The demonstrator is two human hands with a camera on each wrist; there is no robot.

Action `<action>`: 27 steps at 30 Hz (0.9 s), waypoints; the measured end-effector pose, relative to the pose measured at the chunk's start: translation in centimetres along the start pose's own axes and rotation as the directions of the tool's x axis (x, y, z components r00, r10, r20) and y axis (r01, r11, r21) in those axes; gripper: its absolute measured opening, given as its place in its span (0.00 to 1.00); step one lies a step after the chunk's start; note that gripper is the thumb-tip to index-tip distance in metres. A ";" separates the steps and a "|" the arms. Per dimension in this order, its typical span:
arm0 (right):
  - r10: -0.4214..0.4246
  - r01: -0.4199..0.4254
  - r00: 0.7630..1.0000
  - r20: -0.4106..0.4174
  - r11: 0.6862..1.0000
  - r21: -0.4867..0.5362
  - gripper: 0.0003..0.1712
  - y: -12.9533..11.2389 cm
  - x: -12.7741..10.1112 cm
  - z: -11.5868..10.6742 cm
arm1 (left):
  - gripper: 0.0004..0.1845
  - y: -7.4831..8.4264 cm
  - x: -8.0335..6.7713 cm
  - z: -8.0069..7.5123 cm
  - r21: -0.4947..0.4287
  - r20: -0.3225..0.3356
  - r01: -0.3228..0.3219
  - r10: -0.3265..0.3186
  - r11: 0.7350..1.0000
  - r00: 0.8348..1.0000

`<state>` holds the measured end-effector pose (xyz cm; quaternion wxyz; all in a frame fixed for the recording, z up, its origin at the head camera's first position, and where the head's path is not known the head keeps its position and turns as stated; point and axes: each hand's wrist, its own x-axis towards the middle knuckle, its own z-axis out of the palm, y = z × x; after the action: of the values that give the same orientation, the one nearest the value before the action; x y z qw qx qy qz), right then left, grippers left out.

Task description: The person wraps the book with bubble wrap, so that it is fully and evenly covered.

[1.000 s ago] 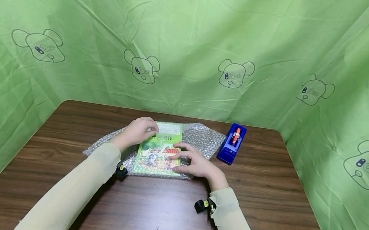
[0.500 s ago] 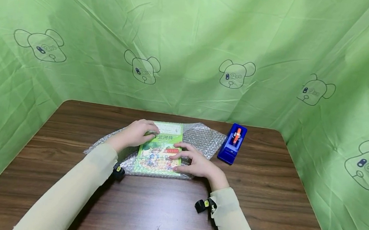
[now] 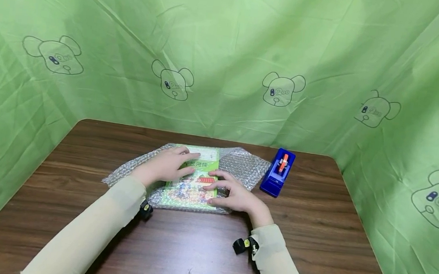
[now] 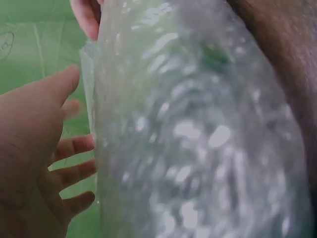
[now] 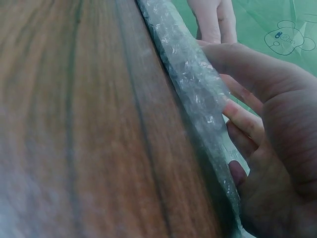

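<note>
A green book (image 3: 188, 191) with a colourful cover picture lies flat near the middle of the table, showing through clear bubble wrap (image 3: 246, 168). The wrap spreads out past its left and right sides. Over the upper left of the book, my left hand (image 3: 167, 165) lies with its fingers spread. My right hand (image 3: 234, 193) rests along the book's right edge, fingers apart and fingertips on the wrapped cover. In the left wrist view, the bubble wrap (image 4: 198, 129) bulges close to the camera, beside the spread fingers (image 4: 74, 176). Neither hand grips anything.
A blue tape dispenser (image 3: 277, 173) with an orange hub stands right of the wrap, close to its edge. The brown wooden table (image 3: 313, 234) ends at a green cloth backdrop (image 3: 228, 45) printed with bear heads.
My left hand has slid right over the book's upper part, and its fingers have gone from bunched together to spread. The right hand, the book and the dispenser have stayed in place.
</note>
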<state>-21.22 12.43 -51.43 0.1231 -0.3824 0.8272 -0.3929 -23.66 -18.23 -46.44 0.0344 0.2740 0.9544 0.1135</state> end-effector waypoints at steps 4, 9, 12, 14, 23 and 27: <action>0.005 -0.005 1.000 -0.004 1.000 -0.001 0.20 0.0 -0.1 0.0 | 0.28 0.1 0.1 0.3 0.011 -0.017 -0.012 0.012 1.000 1.000; 0.005 -0.005 1.000 -0.009 1.000 -0.003 0.21 0.1 -0.1 0.1 | 0.28 -0.4 -0.5 0.5 -0.018 -0.031 -0.047 0.046 0.999 0.998; 0.007 -0.007 1.000 -0.010 1.000 -0.008 0.22 0.1 -0.1 0.1 | 0.34 -0.8 -1.0 0.8 -0.045 -0.011 -0.072 0.072 0.996 0.997; 0.006 -0.006 1.000 -0.009 1.000 -0.010 0.22 0.1 0.0 0.1 | 0.40 -1.0 -1.2 0.9 -0.071 0.012 -0.081 0.082 0.994 0.997; 0.011 -0.011 1.000 -0.011 1.000 0.001 0.22 0.1 0.0 0.2 | 0.58 -0.5 -2.3 0.6 -0.112 0.081 -0.046 0.055 0.993 0.995; 0.016 -0.016 1.000 -0.015 1.000 0.003 0.22 0.0 -0.1 0.1 | 0.58 0.3 -2.6 0.6 -0.100 0.072 -0.047 0.054 0.994 0.996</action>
<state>-21.11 12.44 -51.50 0.1207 -0.3725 0.8305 -0.3962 -21.21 -19.28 -46.99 0.0805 0.3001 0.9384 0.1510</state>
